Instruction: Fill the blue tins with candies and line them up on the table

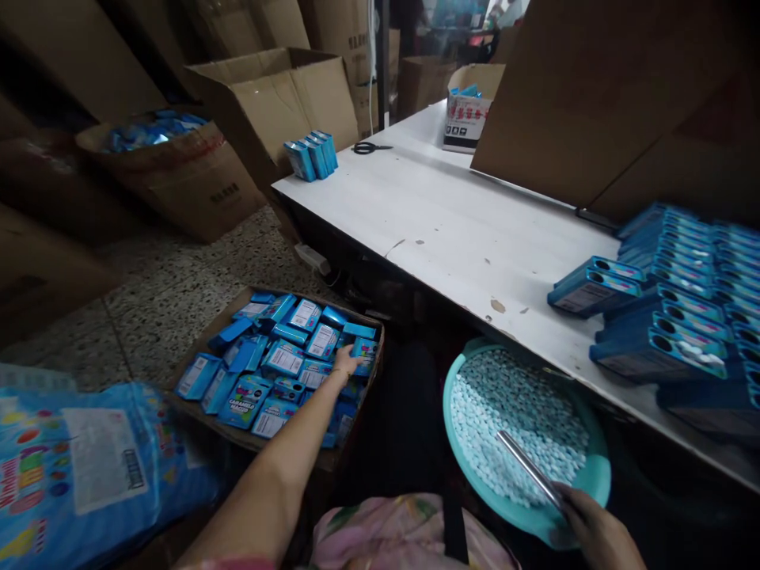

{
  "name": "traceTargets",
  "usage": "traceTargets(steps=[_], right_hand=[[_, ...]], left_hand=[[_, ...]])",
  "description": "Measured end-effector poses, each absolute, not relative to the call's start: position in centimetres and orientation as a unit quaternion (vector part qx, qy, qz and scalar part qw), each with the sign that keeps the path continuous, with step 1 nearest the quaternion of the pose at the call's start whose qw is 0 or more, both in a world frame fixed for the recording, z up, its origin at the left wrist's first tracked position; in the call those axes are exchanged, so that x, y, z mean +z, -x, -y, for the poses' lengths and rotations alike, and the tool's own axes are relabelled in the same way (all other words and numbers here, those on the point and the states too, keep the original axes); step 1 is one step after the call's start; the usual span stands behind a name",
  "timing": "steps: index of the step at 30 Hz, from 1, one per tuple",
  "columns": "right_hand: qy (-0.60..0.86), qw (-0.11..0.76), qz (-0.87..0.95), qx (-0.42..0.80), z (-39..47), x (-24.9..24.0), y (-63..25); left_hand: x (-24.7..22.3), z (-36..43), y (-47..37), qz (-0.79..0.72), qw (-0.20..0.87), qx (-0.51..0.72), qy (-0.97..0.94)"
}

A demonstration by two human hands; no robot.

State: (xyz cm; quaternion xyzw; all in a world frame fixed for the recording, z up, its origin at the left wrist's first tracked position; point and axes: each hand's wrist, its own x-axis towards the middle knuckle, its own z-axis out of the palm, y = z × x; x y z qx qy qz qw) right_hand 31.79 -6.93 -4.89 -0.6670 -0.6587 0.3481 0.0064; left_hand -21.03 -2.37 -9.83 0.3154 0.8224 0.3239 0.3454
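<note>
My left hand (345, 362) reaches into a cardboard carton (234, 434) of small blue boxes (283, 358), its fingers closed at a blue box (363, 355) near the carton's right side. Low on the right, my right hand (579, 507) is wrapped round a metal scoop (528, 465). The scoop's far end rests among pale blue candies in a turquoise basin (601, 475). Rows of blue boxes (670, 332) stand on the white table (439, 229) at the right, some with pale candies showing at their ends.
On the table are a group of blue boxes (312, 156), black scissors (371, 148), a printed carton (465, 123) and a large cardboard sheet (582, 103). A big blue printed bag (100, 467) lies at the lower left. Large cartons (195, 186) stand on the floor behind.
</note>
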Motion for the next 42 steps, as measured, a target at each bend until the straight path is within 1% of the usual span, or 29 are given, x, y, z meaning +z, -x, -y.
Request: traceTargets(steps=[3, 6, 7, 10, 12, 14, 17, 19, 22, 27, 30, 32, 37, 39, 42], right_hand=[[0.662, -0.024, 0.685, 0.304, 5.3, -5.6, -33.6], [0.641, -0.055, 0.721, 0.257, 3.4, -5.6, -34.2], [0.628, -0.066, 0.737, 0.239, 2.9, -5.3, -33.9], [0.604, -0.093, 0.775, 0.159, 2.2, -3.9, -32.3], [0.597, -0.097, 0.790, 0.096, 1.9, -2.9, -31.4], [0.585, -0.107, 0.802, 0.056, 1.7, -2.2, -31.0], [0.581, -0.125, 0.802, 0.060, 1.5, -2.0, -30.8], [0.614, -0.095, 0.774, 0.120, 1.5, -2.8, -29.9], [0.680, -0.012, 0.701, 0.216, 1.2, -5.3, -26.1], [0.698, 0.078, 0.649, 0.292, 0.2, -9.7, -19.0], [0.693, 0.134, 0.622, 0.340, -0.3, -10.6, -18.6], [0.677, 0.168, 0.613, 0.371, -0.5, -10.3, -19.9], [0.647, 0.235, 0.597, 0.412, -0.5, -7.0, -24.5], [0.637, 0.250, 0.597, 0.419, -0.3, -4.6, -26.1], [0.607, 0.261, 0.628, 0.411, -0.1, -0.3, -28.2]], left_hand=[[-6.6, 5.3, 22.3, -0.813, 0.334, 0.346, -0.328], [-2.5, 9.0, 21.3, -0.762, 0.332, 0.357, -0.426], [-1.2, 10.1, 20.2, -0.744, 0.321, 0.342, -0.476], [1.7, 12.5, 15.6, -0.700, 0.265, 0.244, -0.617], [2.5, 13.2, 12.7, -0.668, 0.238, 0.192, -0.679], [2.6, 13.1, 11.1, -0.650, 0.240, 0.163, -0.702], [1.9, 12.0, 11.6, -0.651, 0.318, 0.138, -0.675], [1.3, 11.1, 13.0, -0.648, 0.392, 0.119, -0.642], [0.7, 10.3, 14.6, -0.625, 0.486, 0.095, -0.603], [1.3, 10.8, 14.3, -0.603, 0.550, 0.115, -0.566], [2.3, 11.2, 13.8, -0.590, 0.610, 0.124, -0.514], [3.4, 10.7, 13.5, -0.587, 0.627, 0.134, -0.494], [6.8, 6.7, 10.0, -0.571, 0.566, 0.202, -0.559], [7.2, 4.6, 7.3, -0.572, 0.513, 0.232, -0.596], [6.0, 2.1, 2.9, -0.577, 0.409, 0.251, -0.660]])
